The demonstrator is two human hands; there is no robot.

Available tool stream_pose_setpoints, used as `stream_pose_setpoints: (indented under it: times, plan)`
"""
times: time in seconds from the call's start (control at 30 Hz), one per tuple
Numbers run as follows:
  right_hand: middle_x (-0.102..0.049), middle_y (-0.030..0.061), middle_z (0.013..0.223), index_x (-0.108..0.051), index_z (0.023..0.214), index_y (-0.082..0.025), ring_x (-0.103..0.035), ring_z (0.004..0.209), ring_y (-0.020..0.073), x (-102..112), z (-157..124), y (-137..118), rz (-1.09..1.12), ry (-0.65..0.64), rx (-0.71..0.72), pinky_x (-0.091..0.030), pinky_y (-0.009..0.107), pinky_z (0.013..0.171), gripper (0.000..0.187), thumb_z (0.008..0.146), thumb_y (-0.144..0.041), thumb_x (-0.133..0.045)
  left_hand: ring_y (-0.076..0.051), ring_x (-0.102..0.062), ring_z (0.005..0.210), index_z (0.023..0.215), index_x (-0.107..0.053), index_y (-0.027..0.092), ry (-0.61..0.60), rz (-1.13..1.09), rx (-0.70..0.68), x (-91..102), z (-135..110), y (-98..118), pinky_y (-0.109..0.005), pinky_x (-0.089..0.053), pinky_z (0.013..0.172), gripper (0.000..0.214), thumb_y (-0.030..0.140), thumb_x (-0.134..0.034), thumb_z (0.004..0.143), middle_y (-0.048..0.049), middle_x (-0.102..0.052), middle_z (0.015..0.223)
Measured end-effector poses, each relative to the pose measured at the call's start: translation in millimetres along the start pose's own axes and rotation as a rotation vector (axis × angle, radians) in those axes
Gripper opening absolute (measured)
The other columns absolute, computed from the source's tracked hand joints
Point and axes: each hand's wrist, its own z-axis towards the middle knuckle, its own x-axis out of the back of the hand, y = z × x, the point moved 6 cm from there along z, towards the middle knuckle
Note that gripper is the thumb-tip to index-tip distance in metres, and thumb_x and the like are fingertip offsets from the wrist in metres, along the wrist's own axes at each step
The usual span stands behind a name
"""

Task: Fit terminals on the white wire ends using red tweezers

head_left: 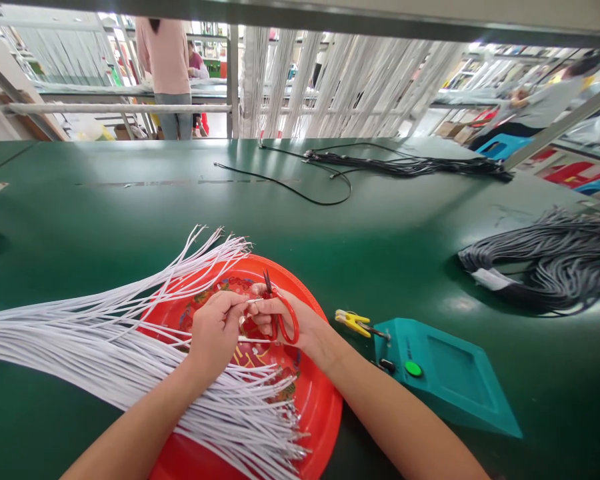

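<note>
Above a red patterned tray (pixel 325 393) my two hands meet at the end of one white cable (pixel 253 301). My left hand (pixel 217 333) pinches that cable between thumb and fingers. My right hand (pixel 290 317) has red-handled scissors (pixel 291 323) hooked on its fingers, dark blades pointing up, while its fingertips touch the cable end. White cables (pixel 130 353) run in from the left in two bunches. The lower bunch lies across the tray with its ends at the right, and the upper bunch's frayed ends rest over the far rim.
Right of the tray sits a teal device (pixel 445 373) with a green button and a yellow clip (pixel 353 323). A coil of dark cable (pixel 545 260) lies at the far right, black cables (pixel 405 163) at the table's back. White cables (pixel 340 80) hang behind; several people work beyond.
</note>
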Motion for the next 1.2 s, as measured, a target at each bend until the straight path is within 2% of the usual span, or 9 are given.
stream_pose_setpoints:
  times: [0.1,0.2,0.37,0.47,0.57,0.7,0.8,1.03,1.2]
  plan:
    - [-0.056,-0.0039,0.065,-0.047,0.078,-0.019,-0.036,0.045,0.0035,-4.2,0.1,1.9,0.021,-0.04,-0.017,-0.03,0.014,0.04,0.038,0.053,-0.017,-0.076,-0.014,-0.059,0.076,0.078,-0.063,0.02,0.012,-0.003,-0.014,0.4,-1.1,1.5,-0.025,-0.046,0.072,0.016,0.019,-0.047,0.082,-0.0023,-0.066,0.08]
    - [-0.055,-0.0042,0.062,-0.05,0.082,-0.019,-0.042,0.046,0.0056,-0.3,1.8,0.9,-0.014,0.045,0.049,-0.037,0.016,0.042,0.037,0.055,-0.02,-0.075,-0.014,-0.06,0.073,0.078,-0.063,0.019,0.04,-0.011,0.036,1.4,-1.5,-1.3,-0.025,-0.047,0.069,0.015,0.022,-0.049,0.082,-0.0021,-0.066,0.078]
    - [-0.058,-0.0022,0.063,-0.048,0.086,-0.02,-0.051,0.05,0.01,11.0,-3.7,-15.5,-0.143,0.33,0.412,-0.043,0.021,0.045,0.035,0.063,-0.03,-0.072,-0.013,-0.058,0.062,0.08,-0.063,0.018,0.079,-0.04,0.157,2.2,-0.8,-9.2,-0.023,-0.047,0.059,0.016,0.03,-0.053,0.079,-0.0019,-0.065,0.072]
    - [-0.06,-0.0011,0.071,-0.047,0.087,-0.021,-0.056,0.058,0.0122,4.5,-9.4,-21.8,-0.353,0.342,0.583,-0.047,0.025,0.055,0.03,0.068,-0.033,-0.067,-0.013,-0.058,0.062,0.079,-0.064,0.018,0.045,-0.056,0.184,-1.2,-0.6,-11.6,-0.023,-0.047,0.058,0.017,0.03,-0.053,0.079,-0.0021,-0.066,0.072]
    - [-0.06,-0.0001,0.076,-0.049,0.084,-0.021,-0.058,0.068,0.0139,-1.4,-17.0,-24.9,-0.681,0.407,0.728,-0.048,0.028,0.065,0.019,0.072,-0.027,-0.063,-0.015,-0.06,0.067,0.078,-0.065,0.017,0.017,-0.073,0.194,-4.3,-0.9,-12.5,-0.024,-0.047,0.061,0.017,0.03,-0.054,0.078,-0.0031,-0.067,0.075]
    - [-0.062,0.0019,0.081,-0.052,0.089,-0.021,-0.058,0.071,0.0151,-4.4,-21.4,-24.3,-0.999,0.485,0.794,-0.047,0.03,0.067,0.012,0.077,-0.023,-0.055,-0.013,-0.059,0.061,0.08,-0.065,0.016,-0.024,-0.213,0.298,-7.9,-2.0,-16.4,-0.024,-0.048,0.058,0.02,0.034,-0.056,0.077,-0.0027,-0.066,0.07]
    - [-0.063,0.0018,0.079,-0.051,0.093,-0.021,-0.06,0.071,0.0159,0.1,-17.3,-24.4,-0.972,0.487,0.736,-0.048,0.03,0.067,0.016,0.077,-0.024,-0.054,-0.011,-0.054,0.052,0.08,-0.063,0.014,-0.017,-0.323,0.376,-8.0,-1.7,-19.2,-0.022,-0.046,0.052,0.022,0.035,-0.057,0.076,0.0003,-0.06,0.059]
    - [-0.062,-0.0021,0.071,-0.045,0.091,-0.022,-0.06,0.066,0.0142,10.8,-14.3,-34.0,-0.52,0.484,0.684,-0.047,0.027,0.065,0.023,0.072,-0.026,-0.058,-0.008,-0.049,0.048,0.082,-0.065,0.012,-0.021,-0.435,0.486,-10.1,0.5,-21.2,-0.019,-0.042,0.046,0.028,0.037,-0.063,0.069,0.0013,-0.058,0.055]
    - [-0.057,-0.0031,0.069,-0.048,0.084,-0.021,-0.056,0.064,0.012,8.1,-14.9,-35.0,-0.566,0.459,0.732,-0.046,0.025,0.064,0.02,0.07,-0.024,-0.063,-0.009,-0.05,0.049,0.083,-0.067,0.012,-0.105,-0.364,0.475,-12.9,0.8,-19.5,-0.019,-0.041,0.049,0.03,0.039,-0.063,0.07,0.0012,-0.058,0.054]
